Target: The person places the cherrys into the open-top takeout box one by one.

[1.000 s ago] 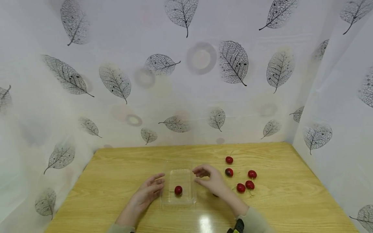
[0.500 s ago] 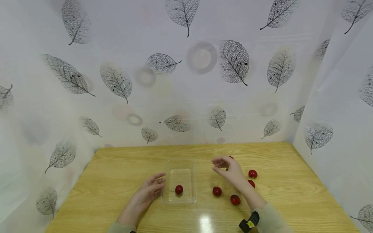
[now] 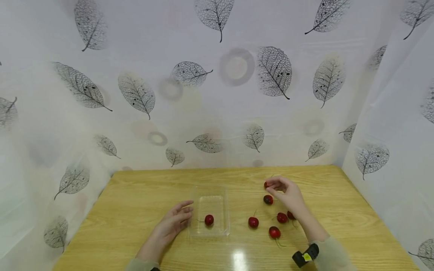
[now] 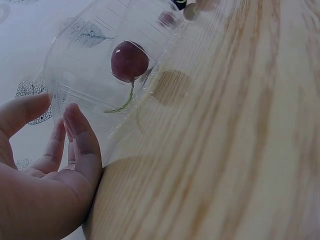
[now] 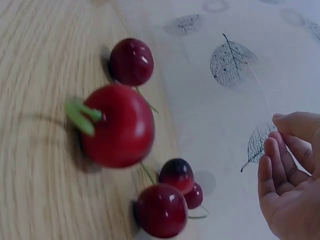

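Head view: L hand [image 3: 171,224] relaxed beside clear tray [image 3: 209,230]; R hand [image 3: 288,194] loosely curled, touching far cherry [image 3: 266,184].

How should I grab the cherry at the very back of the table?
Pinch the far cherry by its round body, coming down from above. Its thin stem points away and would slip. The right hand is right beside it, and the space above it is open.
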`<control>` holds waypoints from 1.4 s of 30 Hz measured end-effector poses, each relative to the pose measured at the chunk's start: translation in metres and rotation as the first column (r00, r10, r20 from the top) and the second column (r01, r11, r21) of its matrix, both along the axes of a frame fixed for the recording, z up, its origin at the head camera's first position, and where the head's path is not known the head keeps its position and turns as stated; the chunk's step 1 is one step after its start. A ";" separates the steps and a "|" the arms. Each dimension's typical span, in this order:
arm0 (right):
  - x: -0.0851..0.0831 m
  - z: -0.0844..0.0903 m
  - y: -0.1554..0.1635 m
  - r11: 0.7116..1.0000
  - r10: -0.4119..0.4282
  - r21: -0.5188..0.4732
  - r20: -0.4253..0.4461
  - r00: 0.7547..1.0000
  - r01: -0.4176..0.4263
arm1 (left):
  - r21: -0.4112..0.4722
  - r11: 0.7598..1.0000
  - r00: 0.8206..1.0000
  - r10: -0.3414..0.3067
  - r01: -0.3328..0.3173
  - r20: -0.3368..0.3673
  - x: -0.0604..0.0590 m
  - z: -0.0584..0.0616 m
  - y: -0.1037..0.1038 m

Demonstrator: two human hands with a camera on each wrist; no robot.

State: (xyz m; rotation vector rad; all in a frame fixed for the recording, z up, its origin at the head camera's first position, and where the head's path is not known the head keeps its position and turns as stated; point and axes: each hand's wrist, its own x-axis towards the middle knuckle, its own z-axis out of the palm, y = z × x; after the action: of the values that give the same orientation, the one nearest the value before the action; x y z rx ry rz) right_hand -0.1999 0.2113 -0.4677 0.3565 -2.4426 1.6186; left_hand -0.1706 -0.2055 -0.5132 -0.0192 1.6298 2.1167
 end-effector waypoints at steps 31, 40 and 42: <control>0.013 -0.015 0.074 0.972 -0.230 0.067 0.059 0.971 0.226 | 0.000 1.000 1.000 0.003 -0.003 0.003 0.001 -0.002 0.000; 0.014 -0.029 0.085 0.961 -0.243 0.158 0.093 0.966 0.227 | 0.006 1.000 1.000 0.017 -0.017 0.009 -0.001 0.000 0.001; 0.015 -0.032 0.087 0.958 -0.249 0.176 0.105 0.963 0.228 | 0.006 1.000 1.000 0.017 -0.017 0.011 -0.001 0.000 0.000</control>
State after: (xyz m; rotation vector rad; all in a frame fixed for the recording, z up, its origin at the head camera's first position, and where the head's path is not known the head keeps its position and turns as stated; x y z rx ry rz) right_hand -0.1853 0.2984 -0.4997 -0.0222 -2.5995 1.3862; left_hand -0.1715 -0.2051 -0.5132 -0.0432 1.6224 2.1308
